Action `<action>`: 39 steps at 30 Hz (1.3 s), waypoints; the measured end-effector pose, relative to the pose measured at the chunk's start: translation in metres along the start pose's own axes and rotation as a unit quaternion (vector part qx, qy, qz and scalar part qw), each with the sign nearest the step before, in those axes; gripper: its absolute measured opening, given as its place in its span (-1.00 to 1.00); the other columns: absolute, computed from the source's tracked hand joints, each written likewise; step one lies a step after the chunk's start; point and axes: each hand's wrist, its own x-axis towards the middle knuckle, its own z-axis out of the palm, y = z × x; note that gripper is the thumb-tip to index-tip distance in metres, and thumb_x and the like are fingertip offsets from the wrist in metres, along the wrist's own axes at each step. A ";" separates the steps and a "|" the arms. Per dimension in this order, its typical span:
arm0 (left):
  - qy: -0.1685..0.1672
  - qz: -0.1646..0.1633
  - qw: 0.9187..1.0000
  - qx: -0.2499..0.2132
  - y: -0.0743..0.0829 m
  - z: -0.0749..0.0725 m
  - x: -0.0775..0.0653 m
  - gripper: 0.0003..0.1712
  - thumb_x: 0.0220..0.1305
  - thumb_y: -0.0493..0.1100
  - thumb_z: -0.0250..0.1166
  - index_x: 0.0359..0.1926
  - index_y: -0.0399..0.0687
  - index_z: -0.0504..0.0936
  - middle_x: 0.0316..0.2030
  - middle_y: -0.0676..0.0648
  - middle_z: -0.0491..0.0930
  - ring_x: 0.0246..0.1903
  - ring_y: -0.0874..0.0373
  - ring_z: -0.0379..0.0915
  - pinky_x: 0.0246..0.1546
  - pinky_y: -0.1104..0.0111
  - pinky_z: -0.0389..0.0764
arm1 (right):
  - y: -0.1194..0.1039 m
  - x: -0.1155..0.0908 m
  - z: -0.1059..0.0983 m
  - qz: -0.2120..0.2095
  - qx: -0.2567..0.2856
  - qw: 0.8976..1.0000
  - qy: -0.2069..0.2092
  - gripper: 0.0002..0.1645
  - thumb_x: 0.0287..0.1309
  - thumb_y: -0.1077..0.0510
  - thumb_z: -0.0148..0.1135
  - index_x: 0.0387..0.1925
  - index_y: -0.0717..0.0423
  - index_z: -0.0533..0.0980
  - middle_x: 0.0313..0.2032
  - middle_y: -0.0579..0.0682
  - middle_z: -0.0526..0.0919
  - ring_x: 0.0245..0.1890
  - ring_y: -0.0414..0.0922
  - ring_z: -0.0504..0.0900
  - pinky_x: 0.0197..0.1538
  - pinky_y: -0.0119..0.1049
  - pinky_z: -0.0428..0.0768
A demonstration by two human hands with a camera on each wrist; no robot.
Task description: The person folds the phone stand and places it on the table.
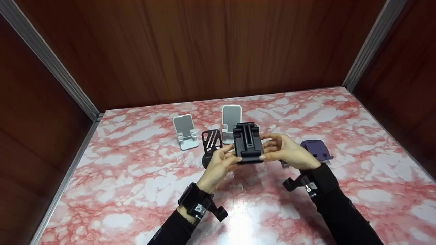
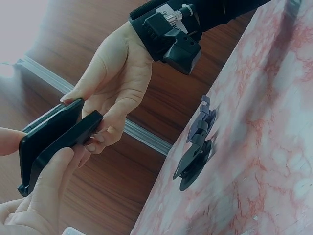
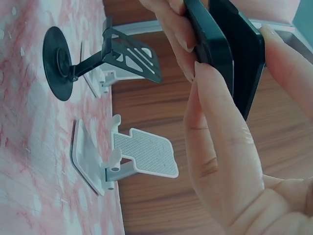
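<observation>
Both hands hold a black folding phone stand (image 1: 248, 149) above the marbled table. My left hand (image 1: 219, 165) pinches its lower left corner, thumb on the front face. On the opposite side my right hand (image 1: 286, 151) grips the edge, with its thumb at the lower right corner. From the side, in the left wrist view, the stand (image 2: 54, 147) appears as two dark plates folded nearly parallel with a narrow gap between them. The right wrist view shows the right fingers (image 3: 220, 107) against one plate and the thumb on the other.
Behind the hands stand two white phone stands with grey pads, one left (image 1: 184, 127) and one farther back (image 1: 232, 115). A black slotted stand (image 1: 212, 137) on a round base is beside the left hand. A purple stand (image 1: 316, 149) and a dark stand (image 2: 193, 159) are at the right.
</observation>
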 end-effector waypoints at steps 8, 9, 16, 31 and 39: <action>-0.004 0.007 1.000 -0.008 -0.001 0.001 0.002 -0.30 0.10 -0.47 0.06 0.31 -0.40 0.12 0.09 -0.40 0.46 -0.16 0.12 0.61 -0.04 0.35 0.61 | 0.002 0.002 0.001 -0.004 -0.007 1.000 0.003 -0.29 -0.06 0.37 0.33 0.14 0.32 0.23 -0.37 -0.09 0.60 -0.34 -0.27 0.59 -0.25 -0.45 0.62; -0.004 0.008 1.000 -0.007 -0.001 0.001 0.002 -0.30 0.10 -0.47 0.06 0.31 -0.40 0.12 0.09 -0.40 0.46 -0.17 0.12 0.61 -0.04 0.36 0.61 | 0.003 0.003 0.001 -0.005 -0.007 1.000 0.002 -0.30 -0.07 0.38 0.33 0.13 0.31 0.23 -0.38 -0.09 0.60 -0.34 -0.27 0.58 -0.26 -0.45 0.62; -0.011 0.010 1.000 0.008 -0.002 0.000 0.001 -0.28 0.10 -0.46 0.07 0.32 -0.39 0.10 0.10 -0.41 0.44 -0.14 0.08 0.61 0.00 0.34 0.59 | 0.005 0.003 0.000 -0.009 0.012 1.000 -0.016 -0.36 -0.06 0.42 0.30 0.07 0.24 0.24 -0.35 -0.09 0.62 -0.33 -0.27 0.61 -0.23 -0.44 0.63; 0.029 0.116 0.864 0.489 0.020 0.008 -0.018 -0.07 0.29 0.14 0.07 0.45 -0.02 -0.25 0.44 -0.12 -0.08 0.41 -0.04 -0.10 0.40 0.03 0.03 | 0.013 0.001 -0.015 -0.007 0.052 0.997 -0.053 -0.36 0.03 0.47 0.19 0.09 0.13 0.14 -0.28 -0.03 0.66 -0.28 -0.20 0.66 -0.21 -0.38 0.65; 0.074 0.190 0.732 0.650 0.026 0.001 -0.020 0.00 0.23 0.10 0.15 0.44 -0.15 -0.24 0.46 -0.10 -0.27 0.45 -0.05 -0.36 0.45 0.05 -0.20 | 0.027 0.000 -0.027 0.008 0.030 0.999 -0.009 -0.36 0.01 0.45 0.22 0.09 0.17 0.15 -0.38 -0.10 0.61 -0.40 -0.24 0.62 -0.34 -0.42 0.63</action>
